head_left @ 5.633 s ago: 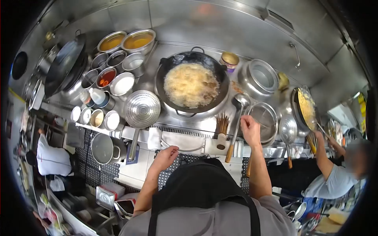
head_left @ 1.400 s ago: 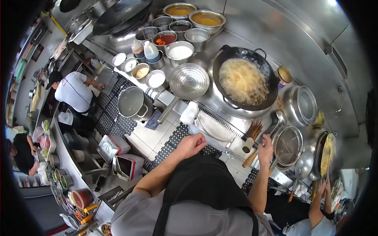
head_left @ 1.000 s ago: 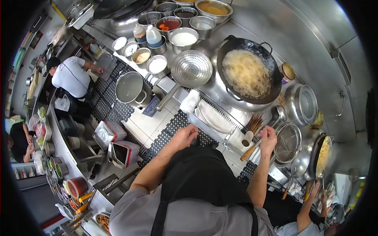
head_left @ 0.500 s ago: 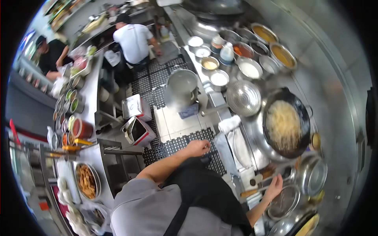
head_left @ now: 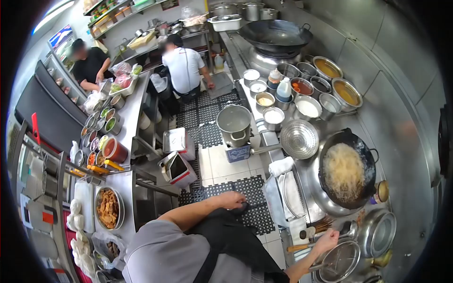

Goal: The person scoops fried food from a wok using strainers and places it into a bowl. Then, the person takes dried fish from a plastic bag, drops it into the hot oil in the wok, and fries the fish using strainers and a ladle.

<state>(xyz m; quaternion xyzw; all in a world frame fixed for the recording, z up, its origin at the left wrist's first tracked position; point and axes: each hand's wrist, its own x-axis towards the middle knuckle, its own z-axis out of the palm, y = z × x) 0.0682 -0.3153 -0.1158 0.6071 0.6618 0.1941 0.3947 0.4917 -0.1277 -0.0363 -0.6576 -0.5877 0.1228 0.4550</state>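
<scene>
My left hand [head_left: 231, 200] hangs in front of the black apron, above the perforated floor mat [head_left: 214, 191], with its fingers curled and nothing visible in them. My right hand [head_left: 327, 239] is at the stove's front edge, fingers bent in, over the ladle [head_left: 349, 230] and beside the round wire strainer [head_left: 340, 261]; whether it touches either is unclear. A bamboo brush [head_left: 322, 224] lies just behind it. Farther along the stove, a black wok [head_left: 347, 170] holds pale food in bubbling oil. The perforated skimmer [head_left: 299, 139] rests beside that wok.
Seasoning bowls [head_left: 273, 118] and a second wok [head_left: 275, 35] line the stove. A grey pot [head_left: 233, 120] and tins [head_left: 179, 170] stand low in the aisle. On the left counter is a bowl of fried food [head_left: 108, 207]. Two people [head_left: 183, 70] work at the back.
The view has swung left, bringing more of the left counter and back of the kitchen into sight. My right hand has curled more tightly over the ladle area; my left stays near the apron.
</scene>
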